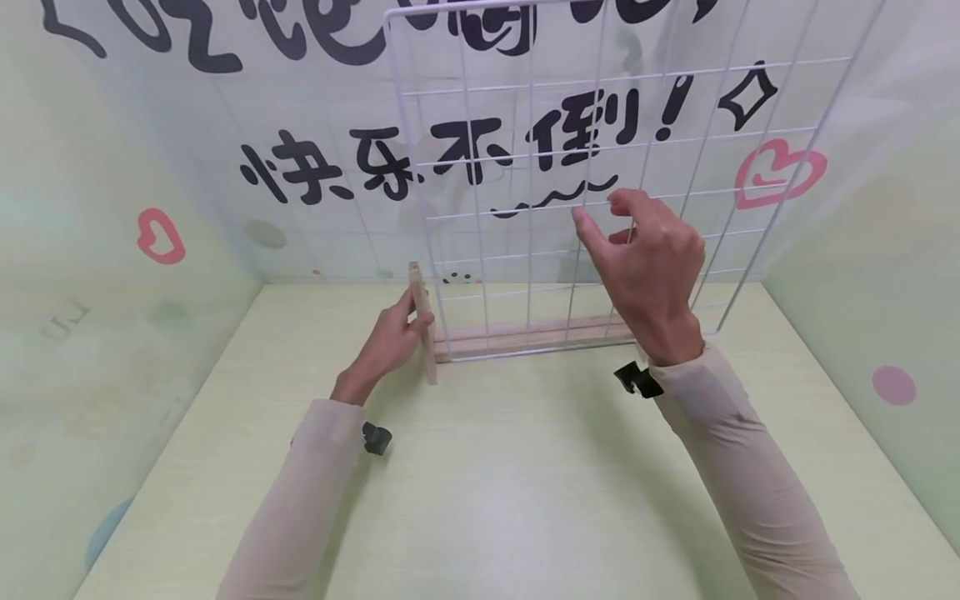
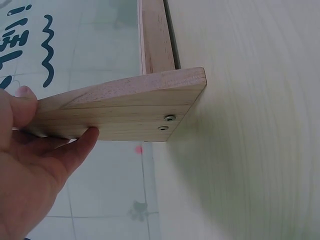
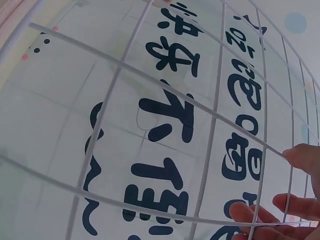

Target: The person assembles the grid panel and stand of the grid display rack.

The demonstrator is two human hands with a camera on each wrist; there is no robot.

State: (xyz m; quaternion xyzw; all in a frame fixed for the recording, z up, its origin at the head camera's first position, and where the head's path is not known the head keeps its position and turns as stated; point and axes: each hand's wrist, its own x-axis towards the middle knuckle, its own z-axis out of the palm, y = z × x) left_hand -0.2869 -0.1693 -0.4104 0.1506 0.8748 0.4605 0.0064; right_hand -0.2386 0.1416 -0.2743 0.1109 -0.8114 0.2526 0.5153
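Note:
My left hand (image 1: 397, 333) grips a flat wooden end board (image 2: 125, 95) at the left end of two wooden bars (image 1: 525, 333). In the left wrist view, two screw heads (image 2: 169, 119) show on the board's outer face, and the thumb and fingers lie on opposite sides of it. A white wire grid (image 1: 531, 87) stands upright along the bars. My right hand (image 1: 648, 258) is at the grid's right half, thumb and fingers curved with a gap between them. In the right wrist view, wires cross over its fingertips (image 3: 245, 215) and the thumb lies at a wire.
A pale wood-grain tabletop (image 1: 495, 483) lies under everything. White printed walls with black lettering (image 1: 292, 167) and pink hearts (image 1: 161, 236) stand at the back and sides. Each wrist wears a dark clip (image 1: 639, 379), and the sleeves are light.

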